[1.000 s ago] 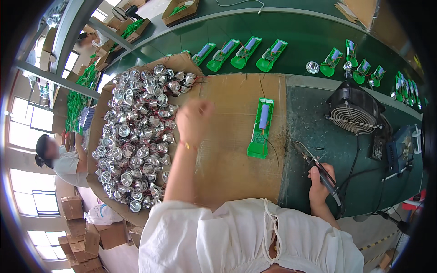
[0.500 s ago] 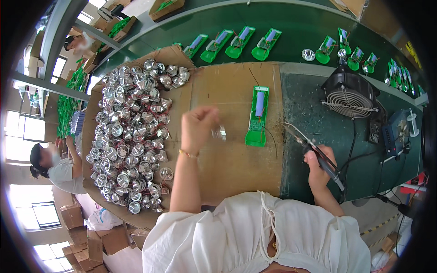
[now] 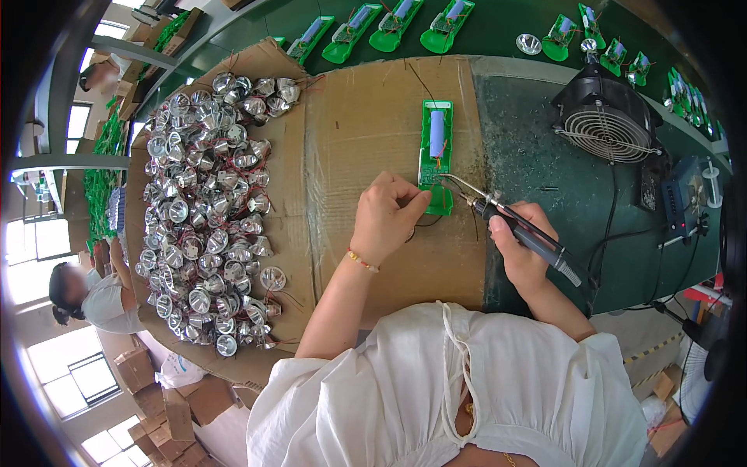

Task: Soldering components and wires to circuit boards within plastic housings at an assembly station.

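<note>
My left hand is at the lower end of a green plastic housing, thumb and fingers pinched together; what they hold is hidden. In the housing lie a lilac cylindrical battery and a small green circuit board with thin wires. My right hand grips a black-handled soldering iron with a thin metal guide along it. Its tip points left, over the board's lower end and close to my left fingertips; contact cannot be made out. Dark wires trail beside the housing.
Many silver reflector cups with wires fill a cardboard tray at the left. Several green housings line the far side. A black fan and a blue soldering station stand at the right. A person works at far left.
My left hand has moved right to the housing; the shiny thing by its fingers is now out of sight. The soldering iron has moved left and up to the board. The whole view has shifted slightly.
</note>
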The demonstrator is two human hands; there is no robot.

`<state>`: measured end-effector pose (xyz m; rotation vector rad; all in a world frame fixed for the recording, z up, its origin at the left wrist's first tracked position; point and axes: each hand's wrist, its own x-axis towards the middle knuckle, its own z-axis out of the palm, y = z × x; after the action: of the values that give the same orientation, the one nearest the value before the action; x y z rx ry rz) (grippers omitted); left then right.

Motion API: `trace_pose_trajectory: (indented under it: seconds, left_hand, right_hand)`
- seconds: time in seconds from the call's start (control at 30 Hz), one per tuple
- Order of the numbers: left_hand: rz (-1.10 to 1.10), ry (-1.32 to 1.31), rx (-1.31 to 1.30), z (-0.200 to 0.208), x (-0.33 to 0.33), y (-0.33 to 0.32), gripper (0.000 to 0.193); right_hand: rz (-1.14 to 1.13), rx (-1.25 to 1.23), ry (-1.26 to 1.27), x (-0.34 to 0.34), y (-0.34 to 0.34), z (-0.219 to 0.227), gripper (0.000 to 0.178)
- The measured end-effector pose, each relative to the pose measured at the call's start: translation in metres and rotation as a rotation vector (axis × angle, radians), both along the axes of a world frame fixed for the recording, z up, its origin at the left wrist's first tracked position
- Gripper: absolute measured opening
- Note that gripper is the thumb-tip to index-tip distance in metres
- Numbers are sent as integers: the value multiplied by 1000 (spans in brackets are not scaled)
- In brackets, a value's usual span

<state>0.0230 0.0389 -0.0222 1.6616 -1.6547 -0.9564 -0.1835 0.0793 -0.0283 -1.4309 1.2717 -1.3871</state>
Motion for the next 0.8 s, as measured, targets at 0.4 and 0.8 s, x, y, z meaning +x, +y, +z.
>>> trace_pose_trajectory:
  seconds: [0.4,0.8]
  left_hand:
    - [37,0,32,-1,0,-1,18]
    - [45,-27,62,4,-4,-5,20]
  right_hand:
    - [-60,1,-98,-2,8,0,16]
    - [-85,41,-128,-15,20,-3,18]
